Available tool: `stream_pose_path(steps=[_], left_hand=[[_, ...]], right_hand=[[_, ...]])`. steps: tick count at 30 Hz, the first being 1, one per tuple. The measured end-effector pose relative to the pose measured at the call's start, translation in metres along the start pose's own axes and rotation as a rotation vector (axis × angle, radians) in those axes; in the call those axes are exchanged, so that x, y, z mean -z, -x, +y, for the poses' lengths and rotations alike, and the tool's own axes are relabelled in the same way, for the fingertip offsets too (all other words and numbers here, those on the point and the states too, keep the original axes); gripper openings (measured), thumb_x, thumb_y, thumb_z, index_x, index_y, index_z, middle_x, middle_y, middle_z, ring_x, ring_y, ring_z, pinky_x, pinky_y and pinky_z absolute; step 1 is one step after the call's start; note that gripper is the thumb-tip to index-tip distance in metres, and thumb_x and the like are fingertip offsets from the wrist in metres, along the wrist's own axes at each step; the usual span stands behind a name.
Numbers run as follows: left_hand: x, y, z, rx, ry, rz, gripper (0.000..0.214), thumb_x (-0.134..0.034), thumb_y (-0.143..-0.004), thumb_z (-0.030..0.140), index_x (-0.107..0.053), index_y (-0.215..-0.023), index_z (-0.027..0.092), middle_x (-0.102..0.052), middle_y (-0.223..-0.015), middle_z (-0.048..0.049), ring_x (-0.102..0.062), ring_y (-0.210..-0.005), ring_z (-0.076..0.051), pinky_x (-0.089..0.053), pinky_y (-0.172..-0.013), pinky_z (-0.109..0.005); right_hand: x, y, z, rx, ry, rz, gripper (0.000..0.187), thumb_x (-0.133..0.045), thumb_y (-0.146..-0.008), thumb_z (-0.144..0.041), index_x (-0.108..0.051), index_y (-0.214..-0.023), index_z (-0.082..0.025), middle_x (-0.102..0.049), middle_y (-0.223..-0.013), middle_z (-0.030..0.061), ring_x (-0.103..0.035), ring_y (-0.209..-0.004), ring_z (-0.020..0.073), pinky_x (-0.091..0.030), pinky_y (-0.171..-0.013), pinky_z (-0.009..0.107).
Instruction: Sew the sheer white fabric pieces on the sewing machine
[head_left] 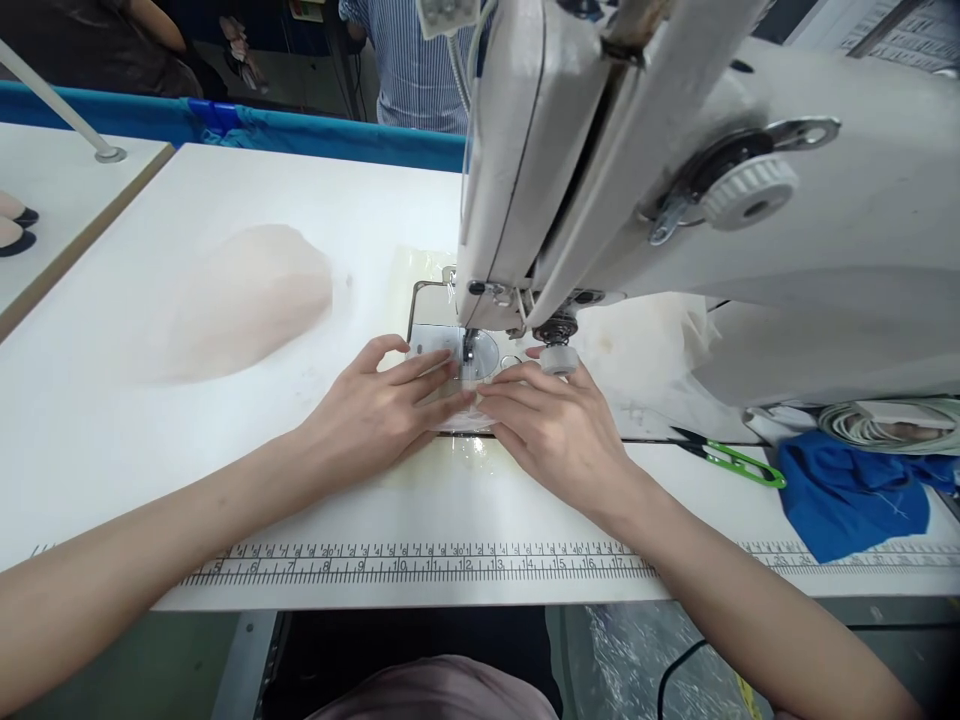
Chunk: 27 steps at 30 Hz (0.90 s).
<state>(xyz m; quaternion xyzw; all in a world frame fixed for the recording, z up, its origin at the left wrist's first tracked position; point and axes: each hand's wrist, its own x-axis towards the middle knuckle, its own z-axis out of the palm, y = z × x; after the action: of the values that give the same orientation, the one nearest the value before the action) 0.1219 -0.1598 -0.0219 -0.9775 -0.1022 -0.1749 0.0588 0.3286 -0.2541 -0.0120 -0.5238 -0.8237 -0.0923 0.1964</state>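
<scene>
Both my hands lie on a small pale, see-through piece of fabric [459,418] under the needle [468,350] of a white sewing machine [675,200]. My left hand [379,410] rests flat with fingers stretched toward the presser foot, pressing the fabric down. My right hand [555,425] lies beside it on the right, fingers extended and meeting the left fingertips just in front of the needle plate [431,335]. The fabric's edges are hard to make out against the white table.
A pile of pale pink fabric pieces [247,300] lies at the left. Green-handled thread snips [731,460] and a blue cloth [847,495] sit at the right. A ruler strip [420,565] runs along the table's front edge. A person in a striped shirt [416,60] stands behind.
</scene>
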Motion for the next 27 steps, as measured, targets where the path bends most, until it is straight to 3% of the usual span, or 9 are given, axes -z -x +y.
stream_pose_path(steps=[6, 10, 13, 16, 19, 22, 24, 27], left_hand=[[-0.005, -0.006, -0.009, 0.068, 0.065, -0.022, 0.036, -0.046, -0.098, 0.018, -0.059, -0.131, 0.025, -0.061, -0.133, -0.0104, -0.059, -0.124, -0.026, -0.039, -0.102, -0.047], [-0.006, -0.008, -0.008, 0.050, -0.010, 0.014, 0.035, -0.049, -0.097, 0.019, -0.060, -0.130, 0.019, -0.063, -0.130, -0.0132, -0.060, -0.120, -0.027, -0.045, -0.095, -0.045], [-0.001, -0.007, 0.001, 0.057, -0.040, 0.067, 0.031, -0.051, -0.092, 0.012, -0.065, -0.119, 0.015, -0.068, -0.119, -0.0132, -0.062, -0.112, -0.028, -0.050, -0.085, -0.041], [0.006, -0.007, 0.009, 0.103, -0.006, 0.053, 0.030, -0.044, -0.089, 0.004, -0.069, -0.103, 0.014, -0.070, -0.093, -0.0096, -0.063, -0.086, -0.024, -0.051, -0.069, -0.035], [0.008, -0.014, 0.006, 0.242, 0.142, -0.033, 0.034, -0.038, -0.090, 0.004, -0.069, -0.099, 0.013, -0.066, -0.083, -0.0064, -0.060, -0.076, -0.020, -0.045, -0.058, -0.030], [0.003, -0.024, -0.006, 0.410, 0.430, -0.104, 0.037, -0.035, -0.091, 0.009, -0.068, -0.104, 0.015, -0.066, -0.094, -0.0056, -0.062, -0.084, -0.017, -0.047, -0.066, -0.028], [0.001, -0.030, -0.014, 0.453, 0.575, -0.132, 0.039, -0.033, -0.089, 0.010, -0.068, -0.104, 0.015, -0.067, -0.095, -0.0044, -0.062, -0.084, -0.016, -0.047, -0.071, -0.027], [0.004, -0.035, -0.022, 0.429, 0.640, -0.182, 0.036, -0.035, -0.085, 0.013, -0.070, -0.089, 0.014, -0.062, -0.080, -0.0026, -0.057, -0.070, -0.013, -0.043, -0.063, -0.026]], right_hand=[[-0.009, -0.003, 0.008, -0.024, 0.062, -0.006, 0.023, -0.051, -0.093, -0.009, -0.071, -0.089, -0.020, -0.077, -0.097, 0.0008, -0.066, -0.086, 0.0183, -0.037, -0.099, 0.040], [-0.013, -0.005, 0.012, -0.023, 0.099, 0.034, 0.025, -0.050, -0.092, -0.007, -0.072, -0.091, -0.019, -0.077, -0.094, 0.0000, -0.065, -0.082, 0.0177, -0.033, -0.105, 0.041], [-0.013, -0.005, 0.011, -0.002, 0.106, 0.047, 0.025, -0.050, -0.092, -0.008, -0.071, -0.088, -0.021, -0.076, -0.097, -0.0010, -0.064, -0.084, 0.0177, -0.034, -0.104, 0.043], [-0.011, -0.003, 0.009, 0.041, 0.100, 0.053, 0.025, -0.050, -0.092, -0.009, -0.070, -0.085, -0.022, -0.076, -0.095, -0.0029, -0.065, -0.085, 0.0168, -0.038, -0.099, 0.040], [-0.011, -0.003, 0.008, 0.016, 0.042, 0.065, 0.026, -0.049, -0.096, -0.012, -0.071, -0.086, -0.022, -0.076, -0.089, -0.0036, -0.065, -0.081, 0.0151, -0.040, -0.095, 0.037], [-0.013, -0.004, 0.011, -0.078, -0.052, 0.083, 0.027, -0.048, -0.099, -0.021, -0.072, -0.089, -0.022, -0.074, -0.078, -0.0023, -0.063, -0.070, 0.0140, -0.044, -0.089, 0.035], [-0.014, -0.004, 0.013, -0.137, -0.081, 0.106, 0.025, -0.049, -0.100, -0.026, -0.074, -0.093, -0.022, -0.072, -0.072, -0.0011, -0.063, -0.066, 0.0144, -0.046, -0.086, 0.034], [-0.016, -0.005, 0.015, -0.195, -0.075, 0.136, 0.028, -0.049, -0.100, -0.029, -0.075, -0.093, -0.022, -0.070, -0.068, -0.0004, -0.061, -0.064, 0.0151, -0.046, -0.089, 0.036]])
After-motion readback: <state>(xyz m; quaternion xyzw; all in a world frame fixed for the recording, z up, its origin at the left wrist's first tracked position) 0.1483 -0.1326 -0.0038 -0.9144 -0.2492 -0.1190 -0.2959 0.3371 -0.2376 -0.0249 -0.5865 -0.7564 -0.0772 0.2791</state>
